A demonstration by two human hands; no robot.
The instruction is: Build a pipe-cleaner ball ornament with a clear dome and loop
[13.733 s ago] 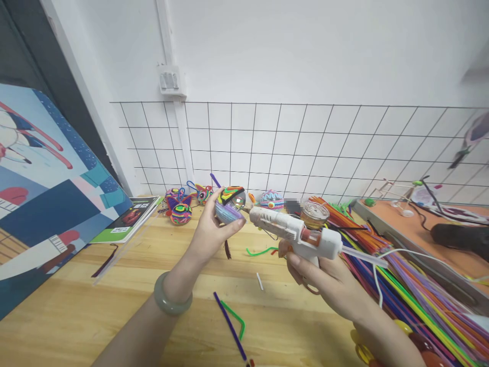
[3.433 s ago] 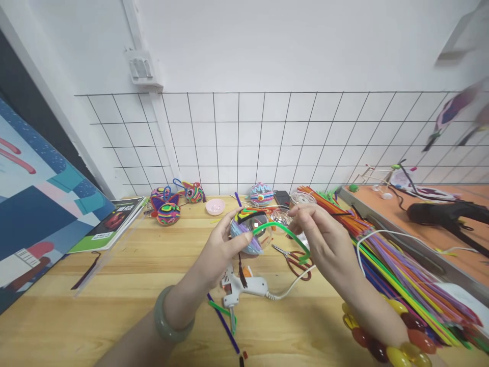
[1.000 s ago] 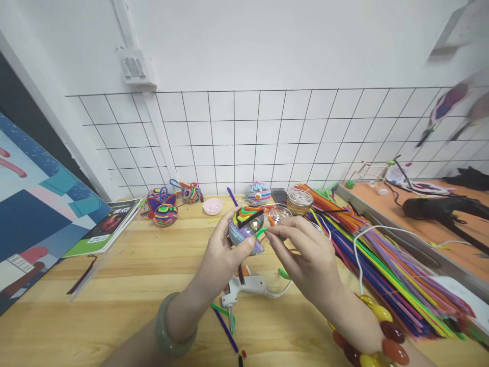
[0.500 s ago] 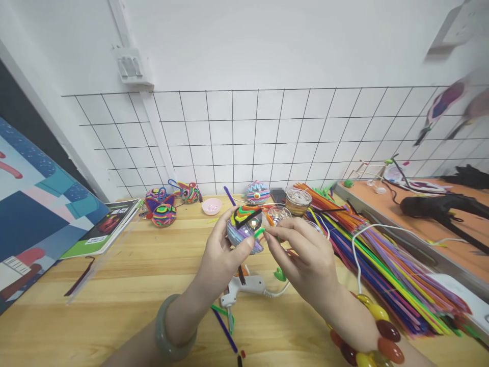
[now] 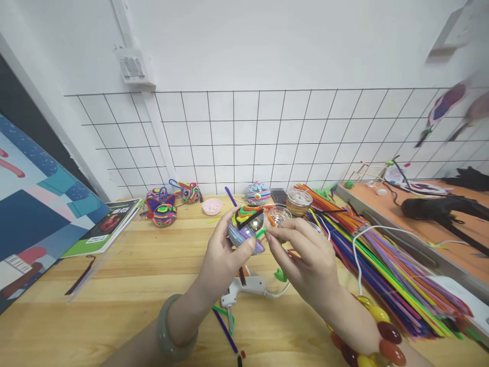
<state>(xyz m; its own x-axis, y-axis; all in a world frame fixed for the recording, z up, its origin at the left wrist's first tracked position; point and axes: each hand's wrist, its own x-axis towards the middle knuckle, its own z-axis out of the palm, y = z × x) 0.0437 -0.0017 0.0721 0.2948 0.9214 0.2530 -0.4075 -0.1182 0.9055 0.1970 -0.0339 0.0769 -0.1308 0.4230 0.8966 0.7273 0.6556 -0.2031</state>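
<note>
On table [image 5: 153, 270]: magazine [image 5: 105, 229], left, with panel [image 5: 42, 204] to its left; ornaments [image 5: 165, 215], far left, right of magazine; dish [image 5: 212, 212], far, right of ornaments; jar [image 5: 299, 206], far, right of dish; pipe-cleaner bundle [image 5: 393, 278], right; glue gun [image 5: 248, 284], near centre. Above table: ball [image 5: 242, 233], between left hand [image 5: 227, 257] and right hand [image 5: 307, 257]. Right of bundle: tray [image 5: 376, 201]. Behind table: wire grid [image 5: 234, 127].

A pale wooden tabletop [image 5: 130, 295] spreads beneath the hands [image 5: 309, 260]. Beyond them rises a white wall [image 5: 248, 46], its lower part fronted by a black wire grid [image 5: 234, 121]. A white box [image 5: 133, 67] sits high to their left; an orange surface [image 5: 382, 211] lies to their right.
</note>
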